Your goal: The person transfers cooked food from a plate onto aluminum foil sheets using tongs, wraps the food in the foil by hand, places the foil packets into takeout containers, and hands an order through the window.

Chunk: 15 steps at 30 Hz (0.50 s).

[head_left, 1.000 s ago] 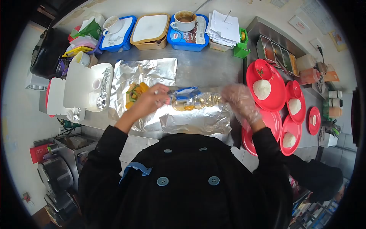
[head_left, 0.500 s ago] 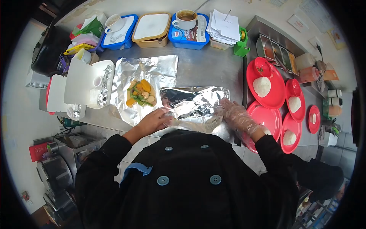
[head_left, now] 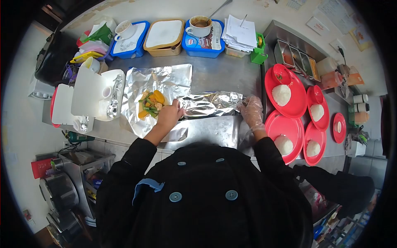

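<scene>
**A foil parcel [head_left: 211, 104] gripped at both ends**

Thin foil may tear if the hands tug unevenly. The left hand [head_left: 168, 117] could also smear the uncovered food [head_left: 151, 103] just left of it. That hand pinches the parcel's near end; the gloved right hand [head_left: 251, 110] grasps the other. Between them, the parcel looks long, narrow, shiny and heavily creased; its contents are hidden.
</scene>
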Each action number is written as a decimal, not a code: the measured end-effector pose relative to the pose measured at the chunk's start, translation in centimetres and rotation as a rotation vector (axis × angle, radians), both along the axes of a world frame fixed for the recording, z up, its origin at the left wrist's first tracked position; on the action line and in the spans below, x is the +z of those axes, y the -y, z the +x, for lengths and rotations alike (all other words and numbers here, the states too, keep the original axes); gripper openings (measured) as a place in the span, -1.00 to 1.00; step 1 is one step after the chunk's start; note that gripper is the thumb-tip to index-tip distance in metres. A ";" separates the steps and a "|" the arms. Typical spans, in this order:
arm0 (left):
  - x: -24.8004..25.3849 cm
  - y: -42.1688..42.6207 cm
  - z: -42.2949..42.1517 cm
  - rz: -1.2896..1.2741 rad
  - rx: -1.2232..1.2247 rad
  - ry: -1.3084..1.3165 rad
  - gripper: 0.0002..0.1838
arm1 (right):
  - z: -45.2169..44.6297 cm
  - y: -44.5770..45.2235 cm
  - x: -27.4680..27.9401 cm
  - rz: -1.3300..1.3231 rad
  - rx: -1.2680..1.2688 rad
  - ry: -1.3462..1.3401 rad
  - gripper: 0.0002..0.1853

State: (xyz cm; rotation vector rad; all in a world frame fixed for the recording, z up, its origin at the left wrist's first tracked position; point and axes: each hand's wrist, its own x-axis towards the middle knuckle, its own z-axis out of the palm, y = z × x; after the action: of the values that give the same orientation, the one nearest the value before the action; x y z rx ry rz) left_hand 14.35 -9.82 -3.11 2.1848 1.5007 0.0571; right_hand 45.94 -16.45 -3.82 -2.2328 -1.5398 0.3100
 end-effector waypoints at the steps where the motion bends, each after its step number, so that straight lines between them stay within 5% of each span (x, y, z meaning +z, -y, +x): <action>1: 0.1 0.1 0.3 0.004 -0.003 0.002 -0.67 | -0.1 -0.3 0.6 0.004 -0.003 0.002 -0.56; 4: 0.7 0.2 0.9 0.253 -0.009 0.043 -0.44 | -0.9 -1.0 2.5 -0.226 -0.040 0.053 -0.41; 8: 0.5 -2.1 0.8 0.188 -0.112 -0.041 -0.44 | -1.2 -2.1 2.6 -0.456 -0.133 -0.040 -0.38; 12: -0.3 -3.0 1.0 0.151 -0.136 -0.097 -0.48 | -0.9 -2.1 -3.5 -0.168 -0.126 0.001 -0.64; 15: 2.1 -2.3 1.7 0.067 -0.076 -0.085 -0.49 | -4.9 -2.9 -4.0 0.031 -0.074 0.287 -0.73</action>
State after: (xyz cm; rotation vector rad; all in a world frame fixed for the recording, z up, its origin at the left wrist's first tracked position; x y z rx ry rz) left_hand 16.06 -7.49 -0.99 2.3222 1.4792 -0.0117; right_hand 41.08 -13.58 -7.79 -2.3829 -1.5824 -0.0592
